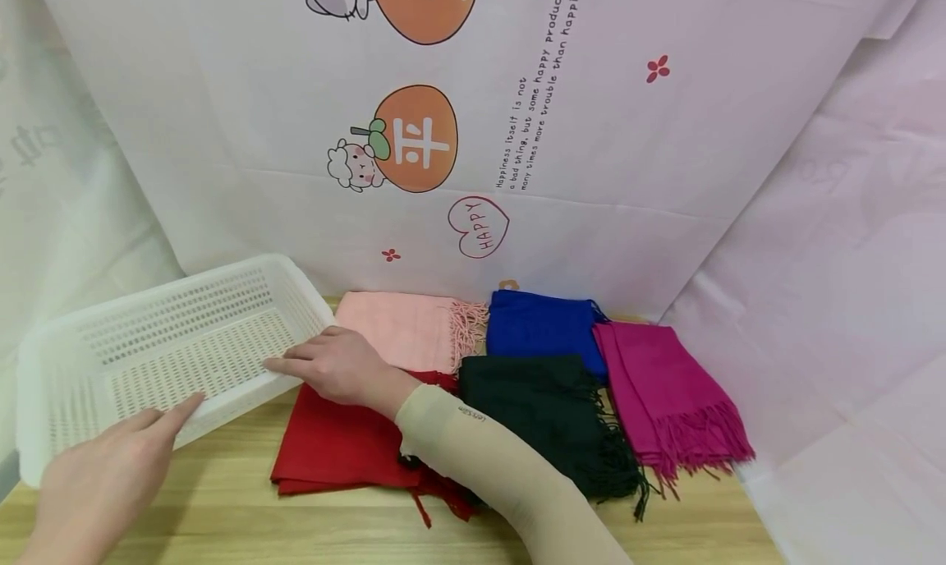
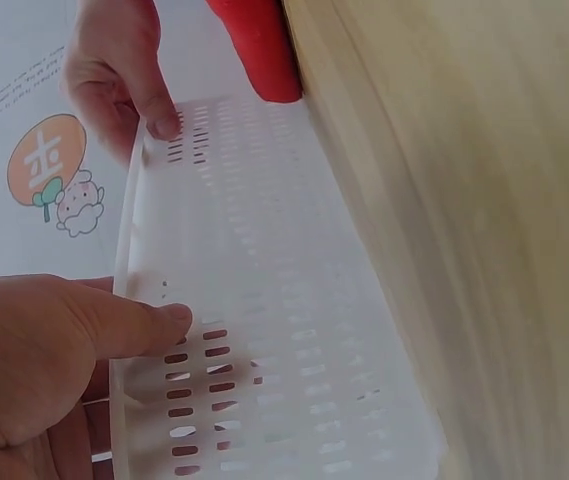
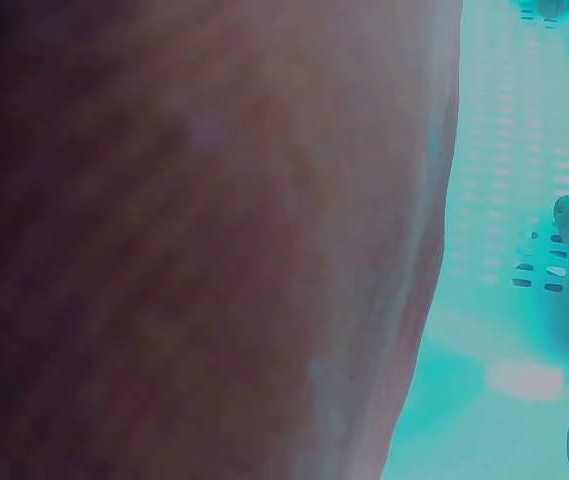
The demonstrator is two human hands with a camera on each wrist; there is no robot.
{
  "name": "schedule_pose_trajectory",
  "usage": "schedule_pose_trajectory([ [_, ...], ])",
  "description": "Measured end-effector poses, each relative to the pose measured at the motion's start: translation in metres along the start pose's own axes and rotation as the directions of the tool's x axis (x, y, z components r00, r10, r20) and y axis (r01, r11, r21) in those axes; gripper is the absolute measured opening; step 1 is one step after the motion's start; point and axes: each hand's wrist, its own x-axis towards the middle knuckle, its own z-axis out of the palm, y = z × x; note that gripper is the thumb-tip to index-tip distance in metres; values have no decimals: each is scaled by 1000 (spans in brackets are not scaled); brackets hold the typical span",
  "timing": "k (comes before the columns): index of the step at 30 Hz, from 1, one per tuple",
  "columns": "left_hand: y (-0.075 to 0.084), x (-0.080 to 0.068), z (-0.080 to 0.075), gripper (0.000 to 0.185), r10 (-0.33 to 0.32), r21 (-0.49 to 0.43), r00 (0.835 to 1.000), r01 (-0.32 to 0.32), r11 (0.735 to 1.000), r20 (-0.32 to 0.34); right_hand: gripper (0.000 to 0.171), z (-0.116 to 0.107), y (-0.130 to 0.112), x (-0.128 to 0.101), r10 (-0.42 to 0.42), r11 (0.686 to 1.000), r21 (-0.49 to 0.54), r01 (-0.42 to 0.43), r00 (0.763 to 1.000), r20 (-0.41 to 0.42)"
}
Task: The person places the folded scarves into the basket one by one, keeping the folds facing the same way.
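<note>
White perforated plastic makes up the basket (image 1: 170, 343), which sits tilted at the left of the head view on a pale wooden table (image 1: 222, 516). The left hand (image 1: 103, 483), at the lower left of that frame, has its fingers held together and nearly straight, the tips lying on the basket's near rim; the left wrist view shows the thumb (image 2: 134, 325) pressed on the inner side of the wall, so the rim is pinched between thumb and fingers. The right hand (image 1: 336, 364), near the middle of the frame, reaches across in a beige sleeve (image 1: 502, 466), fingers together and laid against the basket's right edge; the left wrist view shows its fingers curled over that rim. The right wrist view is mostly blocked by the hand itself.

Just right of the basket lie five folded scarves: a red scarf (image 1: 340, 450) under the right wrist, a pink scarf (image 1: 406, 327) behind it, a blue scarf (image 1: 543, 327), a black scarf (image 1: 547, 417) and a magenta scarf (image 1: 661, 392).
</note>
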Motion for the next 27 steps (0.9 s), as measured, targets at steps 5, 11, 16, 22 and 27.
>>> schedule_pose_trajectory([
  [5,-3,-1,-1,70,-1,2,1000,1,1000,2,47,0,-5,-2,-17,999,-42,16,999,-40],
  [11,-8,-2,0,70,41,1,995,-41,999,-94,46,0,-9,-3,-44,997,-71,36,992,-116],
  [16,-16,-1,4,64,90,10,980,-89,996,-176,45,-2,-14,-3,-59,996,-82,45,984,-169],
  [22,-22,2,7,61,125,13,962,-125,992,-245,46,-7,-19,-1,-50,994,-99,38,991,-120],
  [27,-28,8,7,58,156,19,947,-157,987,-282,46,-10,-25,-1,-50,993,-115,37,992,-116],
])
